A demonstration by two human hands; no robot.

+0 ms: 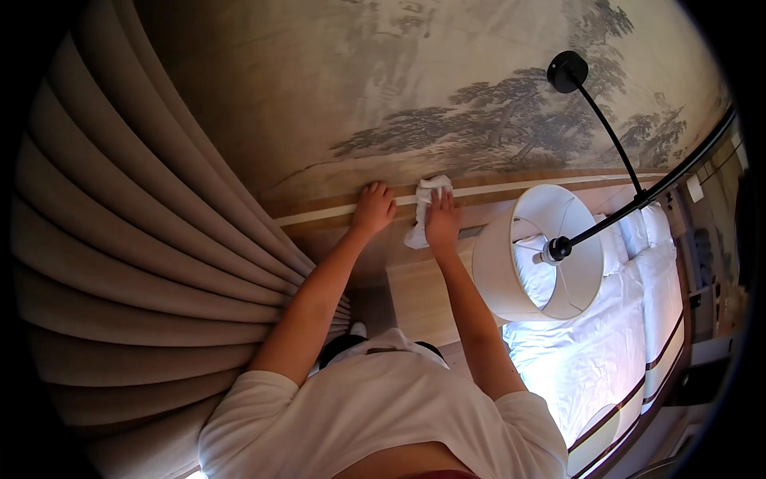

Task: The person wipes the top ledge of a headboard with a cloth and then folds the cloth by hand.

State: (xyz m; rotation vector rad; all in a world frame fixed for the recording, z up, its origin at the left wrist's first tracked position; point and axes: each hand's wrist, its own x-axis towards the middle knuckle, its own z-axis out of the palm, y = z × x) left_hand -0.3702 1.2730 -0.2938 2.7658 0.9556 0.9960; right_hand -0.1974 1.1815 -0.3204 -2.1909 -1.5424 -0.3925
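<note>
**At the pale trim below the mural: cloth laid under the right hand, extent of coverage not established**

Beneath the right hand, a crumpled white cloth is found across a narrow, pale horizontal trim strip. The cloth is covered in part by the extended fingers, and its loose lower end is left hanging toward the wearer's body. Whether any fold is pinched under the palm cannot be told.

Just to the left of that grip, the left hand is laid on the same strip with fingers loosely bent; nothing is seen to be held by it.

Progress is assessed as follows. Contact between cloth and strip is judged to be made. The length of strip to the right of the grip, running behind a white drum-shaped fabric lampshade, is not covered by the cloth, nor is the short length left of the left hand. No change in surface is visible by which a treated stretch could be told from an untreated one, so completion cannot be certified.

Above the grip, a beige wall covering printed with grey trees is noted. Below it, a light wood-toned cabinet is recorded; well to the left, a pleated taupe curtain.
</note>
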